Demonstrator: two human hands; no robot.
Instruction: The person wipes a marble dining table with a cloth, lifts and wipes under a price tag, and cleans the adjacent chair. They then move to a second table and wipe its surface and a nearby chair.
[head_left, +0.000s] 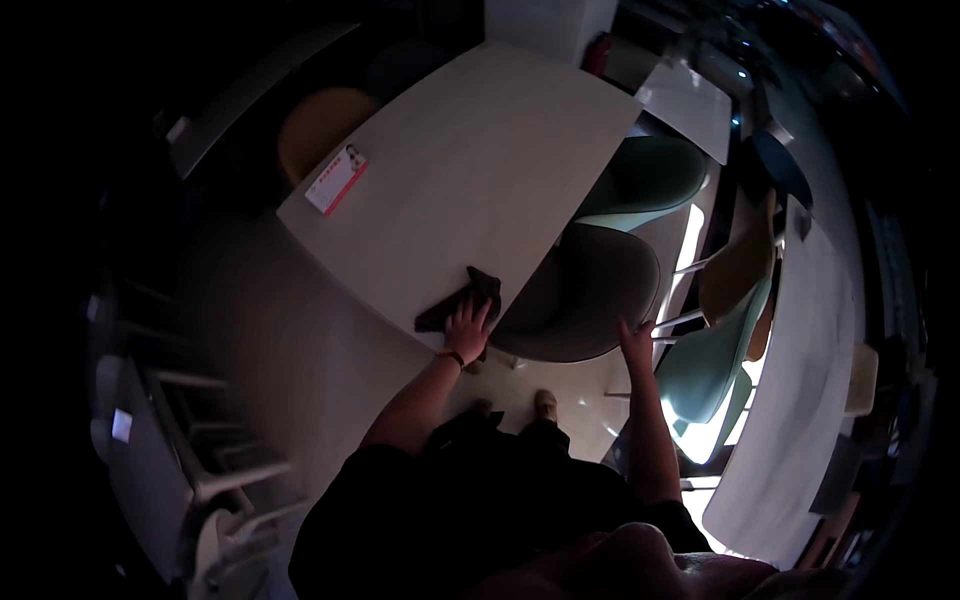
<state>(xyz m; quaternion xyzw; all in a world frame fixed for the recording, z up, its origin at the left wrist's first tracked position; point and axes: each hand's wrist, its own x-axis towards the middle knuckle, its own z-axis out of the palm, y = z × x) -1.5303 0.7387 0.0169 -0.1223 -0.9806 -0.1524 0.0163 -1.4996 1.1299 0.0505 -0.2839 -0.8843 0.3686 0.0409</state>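
My left hand (468, 330) lies palm down on a dark cloth (442, 313), its fingers stretched out and slightly apart. Beneath them is the near corner of a pale table (480, 150); a fold of the cloth sticks up beyond the fingertips. My right hand (637, 346) is by the outer edge of a dark grey-brown chair (585, 289), beside the table's right side. Its thumb and a finger point apart, the other fingers look curled, and whether it touches the chair cannot be made out. A white and red printed card or calendar (336, 180) sits near the table's left edge.
A green chair (645, 176) stands beyond the dark one, and an orange-brown chair (322, 127) at the far left. To the right are a mint-green chair (701, 367) and a long pale table (795, 390). A fire extinguisher (598, 54) stands by the pillar (536, 22).
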